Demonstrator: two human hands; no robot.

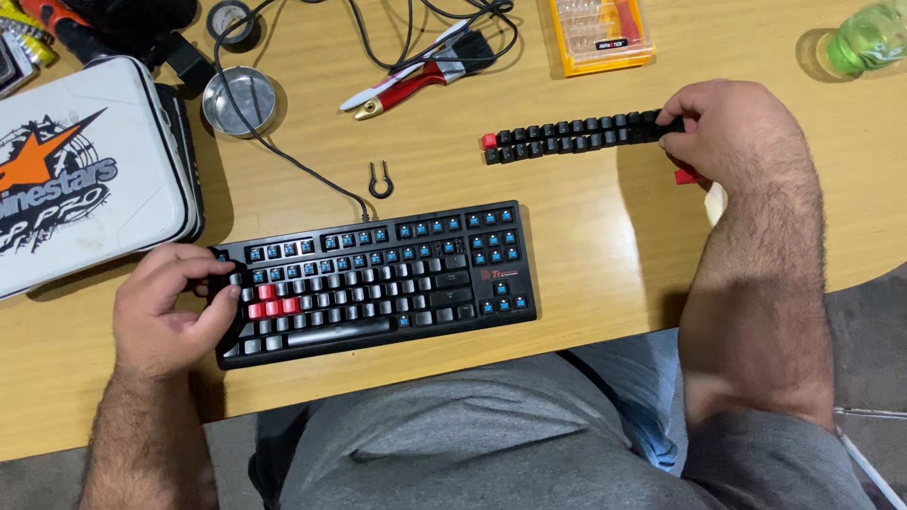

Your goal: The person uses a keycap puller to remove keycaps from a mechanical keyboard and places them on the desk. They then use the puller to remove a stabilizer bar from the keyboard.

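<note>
L hand (175, 307) grip is pinching keyboard (378, 281) at its left edge; R hand (732, 132) grip is pinching a keycap in keycap rows (576, 135) on table (586, 236).

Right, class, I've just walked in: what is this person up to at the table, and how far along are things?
A seated person is working on a black keyboard on a wooden table. The left hand grips the keyboard's left edge. Many top-row keys are off, showing blue switches. The right hand reaches to two rows of loose black keycaps laid out beyond it. A wire keycap puller lies just above the keyboard.
</note>
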